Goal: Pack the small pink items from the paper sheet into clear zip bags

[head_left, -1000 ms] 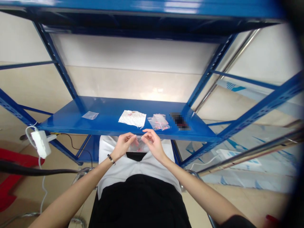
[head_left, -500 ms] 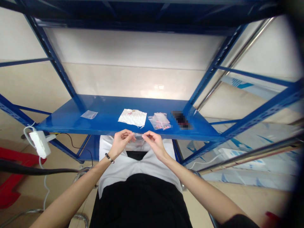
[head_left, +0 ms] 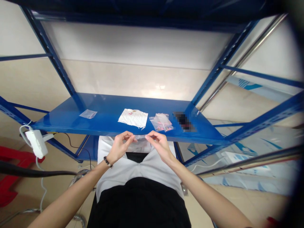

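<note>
Well, in the head view, both hands are at a small clear bag [head_left: 139,145], out past the front edge of the blue shelf [head_left: 106,103] and above the lap; the left hand [head_left: 120,146] has its thumb and finger pinched on one top corner, and the right hand [head_left: 161,146] pinches the other; I cannot tell if anything is inside the bag, or if its top is sealed.

The bag is thin and looks slippery, so a weak pinch could let a corner go; if it does hold bits, they could then spill onto the lap or the floor, as no shelf is right under it; pulling too hard both ways could stretch or rip the top edge.

On the shelf, the white paper [head_left: 133,119] and the bags of pink beads [head_left: 161,123] lie near the front; a bumped wrist could push them off.
</note>
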A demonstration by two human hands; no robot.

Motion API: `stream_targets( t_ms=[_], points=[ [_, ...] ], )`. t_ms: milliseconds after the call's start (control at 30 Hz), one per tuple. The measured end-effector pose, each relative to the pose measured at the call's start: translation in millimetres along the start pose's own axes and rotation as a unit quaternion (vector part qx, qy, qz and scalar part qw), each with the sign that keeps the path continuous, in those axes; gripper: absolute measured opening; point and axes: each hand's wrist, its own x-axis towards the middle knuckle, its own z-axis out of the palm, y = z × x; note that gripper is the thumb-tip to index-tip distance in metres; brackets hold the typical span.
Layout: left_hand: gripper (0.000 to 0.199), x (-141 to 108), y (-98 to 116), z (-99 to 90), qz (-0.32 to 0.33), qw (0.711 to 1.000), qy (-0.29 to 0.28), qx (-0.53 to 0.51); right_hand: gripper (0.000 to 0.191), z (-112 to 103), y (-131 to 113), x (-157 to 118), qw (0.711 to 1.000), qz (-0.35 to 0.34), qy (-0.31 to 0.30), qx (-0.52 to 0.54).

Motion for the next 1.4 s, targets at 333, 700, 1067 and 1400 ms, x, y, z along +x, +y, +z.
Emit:
stream_targets(
  t_ms=[333, 700, 1067, 1400],
  points=[
    [0.026, -7, 3, 0.0, 0.018, 0.999, 0.01, 0.027, 0.025, -3, -2, -4, 1.0, 0.005, -0.014, 0.005],
    [0.029, -8, 8, 3.8, 0.004, 1.0, -0.027, 0.006, 0.024, 2, -2, -5, 0.998, 0.038, -0.036, 0.043],
    [0.027, -7, 9, 1.2, -0.025, 0.996, -0.045, -0.077, 0.023, 9, -7, -7, 0.994, 0.028, -0.046, 0.099],
    [0.029, -10, 3, 7.7, -0.021, 0.996, -0.066, -0.051, 0.023, 14, -10, -13, 0.987, 0.057, -0.088, 0.123]
  ],
)
